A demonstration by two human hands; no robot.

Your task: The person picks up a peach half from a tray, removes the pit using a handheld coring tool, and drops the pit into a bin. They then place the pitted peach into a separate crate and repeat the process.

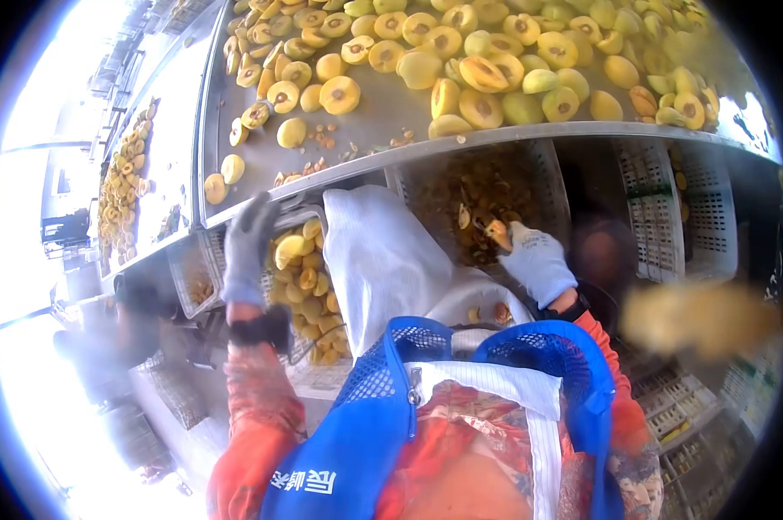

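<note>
My left hand (249, 247), in a pale grey glove, is above the table's front edge, beside a crate of yellow fruit halves (309, 290). Its fingers look stretched out and hold nothing I can see. My right hand (532, 260), in a white glove, is over a crate of dark scraps (482, 195) below the table edge. Between its thumb and fingers is a small orange-brown piece (499, 233). Halved yellow fruit (443, 41), many with brown centres, cover much of the metal table (374, 130).
Pits and scraps (322, 139) lie near the table's front edge. White slatted crates (651, 208) stand below at the right. Another fruit pile (124, 186) is on the far-left table. A blurred tan shape (699, 318) is at the right.
</note>
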